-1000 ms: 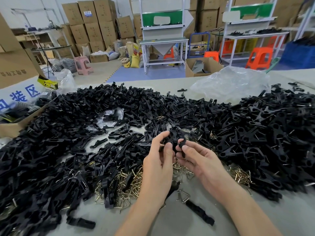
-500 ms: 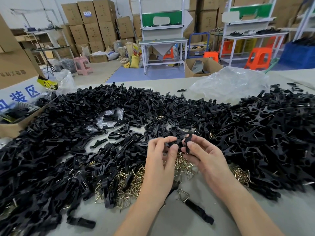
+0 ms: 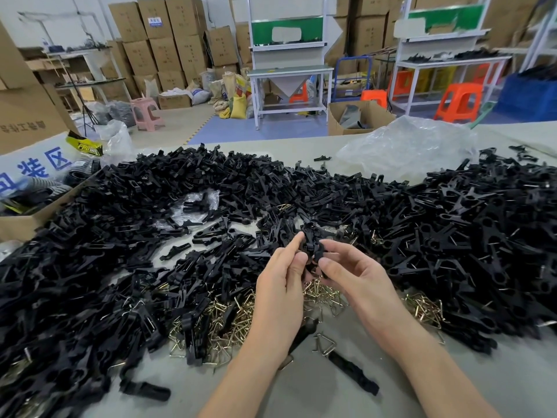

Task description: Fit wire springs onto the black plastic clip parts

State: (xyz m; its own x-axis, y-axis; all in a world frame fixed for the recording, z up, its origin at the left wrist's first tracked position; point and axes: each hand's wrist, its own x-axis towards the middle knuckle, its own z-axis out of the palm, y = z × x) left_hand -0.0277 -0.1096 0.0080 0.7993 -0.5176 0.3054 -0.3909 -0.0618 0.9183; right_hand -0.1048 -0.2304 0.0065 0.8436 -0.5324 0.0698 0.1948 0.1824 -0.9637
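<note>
Left hand [image 3: 280, 297] has a clip [image 3: 312, 242] pinched between thumb and forefinger, the other fingers curled in. Right hand [image 3: 358, 285] grips the same clip from the other side, thumb pressed on its near end. The clip is held up off the tabletop [image 3: 301, 399], between the fingertips. Whether a wire is already hooked on it is too small to tell. Just below lie the springs [image 3: 229, 315], a brassy tangle, and one loose spring [image 3: 324, 343] sits near the wrists. Beyond that, a heap of black parts [image 3: 467, 236] wraps all round. This looks like the fitting step itself, mid-seat. The next move likely calls for a firm squeeze to snap the wire home, then a drop onto the heap and a reach for another spring.
</note>
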